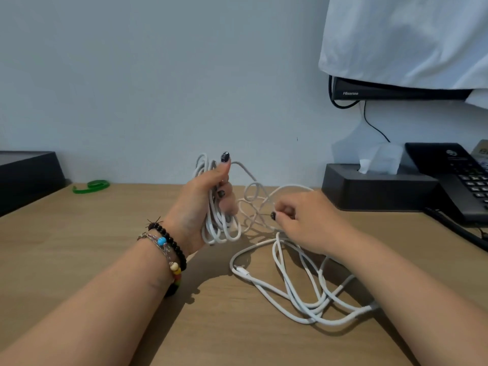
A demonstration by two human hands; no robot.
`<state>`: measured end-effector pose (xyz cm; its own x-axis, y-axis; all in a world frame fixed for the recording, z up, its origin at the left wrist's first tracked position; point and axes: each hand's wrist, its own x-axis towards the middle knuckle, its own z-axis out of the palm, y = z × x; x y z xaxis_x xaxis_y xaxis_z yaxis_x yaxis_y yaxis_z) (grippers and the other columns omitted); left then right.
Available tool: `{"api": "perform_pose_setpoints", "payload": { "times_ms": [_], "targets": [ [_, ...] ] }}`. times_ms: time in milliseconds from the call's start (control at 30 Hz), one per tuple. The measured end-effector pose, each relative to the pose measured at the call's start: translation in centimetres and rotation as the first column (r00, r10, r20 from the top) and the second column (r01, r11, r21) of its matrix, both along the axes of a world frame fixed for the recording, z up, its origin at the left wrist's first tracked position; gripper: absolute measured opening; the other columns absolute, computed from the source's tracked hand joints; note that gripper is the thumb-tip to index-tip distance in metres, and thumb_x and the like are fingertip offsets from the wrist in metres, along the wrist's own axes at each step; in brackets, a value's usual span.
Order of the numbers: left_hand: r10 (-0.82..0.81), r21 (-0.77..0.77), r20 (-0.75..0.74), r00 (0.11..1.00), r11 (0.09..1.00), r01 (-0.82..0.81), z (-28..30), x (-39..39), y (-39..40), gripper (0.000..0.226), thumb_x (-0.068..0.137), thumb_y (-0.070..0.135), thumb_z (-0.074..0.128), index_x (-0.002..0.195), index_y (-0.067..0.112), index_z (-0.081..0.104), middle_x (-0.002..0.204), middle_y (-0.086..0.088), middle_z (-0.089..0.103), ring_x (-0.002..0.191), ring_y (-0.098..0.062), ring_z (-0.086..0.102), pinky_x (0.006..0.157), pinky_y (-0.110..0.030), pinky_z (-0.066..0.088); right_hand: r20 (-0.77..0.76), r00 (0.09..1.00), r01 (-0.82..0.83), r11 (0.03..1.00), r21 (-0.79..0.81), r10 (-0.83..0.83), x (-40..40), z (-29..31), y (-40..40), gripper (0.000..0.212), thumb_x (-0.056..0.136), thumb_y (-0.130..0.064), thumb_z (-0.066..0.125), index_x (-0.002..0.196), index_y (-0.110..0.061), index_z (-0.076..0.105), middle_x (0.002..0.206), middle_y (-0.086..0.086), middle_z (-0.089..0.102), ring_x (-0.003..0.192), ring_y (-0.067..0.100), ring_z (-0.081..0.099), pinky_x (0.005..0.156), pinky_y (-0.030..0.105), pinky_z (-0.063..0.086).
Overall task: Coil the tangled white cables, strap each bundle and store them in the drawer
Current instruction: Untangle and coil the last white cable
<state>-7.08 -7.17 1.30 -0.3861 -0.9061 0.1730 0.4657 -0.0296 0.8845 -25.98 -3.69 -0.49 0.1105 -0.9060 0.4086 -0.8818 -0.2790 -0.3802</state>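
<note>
One coil (219,207) sat gripped in the left hand (200,204), the right hand (303,220) pinched a tangled strand (260,199), and loose cable (295,286) sprawled unstrapped near the surface's right edge.

We see a black tissue box (375,186) beside a black phone (459,178) on our desk (79,247), and a green strap (92,185) far left.

Both forearms are bare, with no sleeves seen. Dark polish is worn on the fingernails of the left hand (208,196) and right hand (306,220). Black beaded and multicoloured beaded bracelets (169,249) are worn on the left wrist.
</note>
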Motion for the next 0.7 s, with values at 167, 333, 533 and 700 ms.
{"api": "perform_pose_setpoints", "payload": {
  "times_ms": [167,333,533,700],
  "targets": [
    [0.232,0.090,-0.221,0.947,0.972,-0.217,0.5,0.8,-1.2,0.033,0.094,0.034,0.058,0.068,0.022,0.042,0.049,0.009,0.030,0.036,-0.006,0.033,0.045,-0.020,0.037,0.064,0.997,0.054,0.974,-0.222,-0.041,0.3,0.4,0.1,0.029,0.098,-0.034,0.053,0.079,-0.023,0.072,0.066,-0.010,0.062,0.060,0.007,0.054,0.053,0.018,0.038],
    [0.455,0.145,-0.179,0.872,0.889,-0.434,0.3,1.6,-1.9,0.034,0.094,0.029,0.061,0.066,0.022,0.043,0.049,0.008,0.032,0.037,-0.007,0.032,0.044,-0.020,0.037,0.154,0.986,0.141,0.775,-0.616,-0.057,-0.1,0.3,-0.3,0.017,0.092,-0.022,0.063,0.083,-0.016,0.075,0.076,-0.004,0.068,0.069,0.011,0.058,0.058,0.027,0.046],
    [0.563,-0.117,0.044,0.825,0.823,-0.555,-0.1,1.2,-2.0,0.031,0.090,0.023,0.067,0.066,0.018,0.049,0.046,0.007,0.044,0.039,-0.012,0.039,0.052,-0.028,0.039,0.295,0.955,0.194,0.689,-0.699,0.029,-1.1,0.8,-0.2,0.010,0.089,-0.011,0.066,0.090,-0.007,0.076,0.077,-0.002,0.066,0.074,0.005,0.056,0.072,0.016,0.048],
    [0.378,-0.148,0.155,0.913,0.922,-0.357,-1.0,-0.1,-0.9,0.033,0.092,0.028,0.065,0.066,0.015,0.048,0.049,0.003,0.045,0.041,-0.014,0.041,0.053,-0.029,0.040,0.130,0.981,0.017,0.604,-0.797,0.143,-0.6,0.8,0.3,0.009,0.089,-0.007,0.069,0.094,-0.003,0.076,0.077,0.003,0.067,0.071,0.008,0.058,0.067,0.018,0.049]
  ]
}}
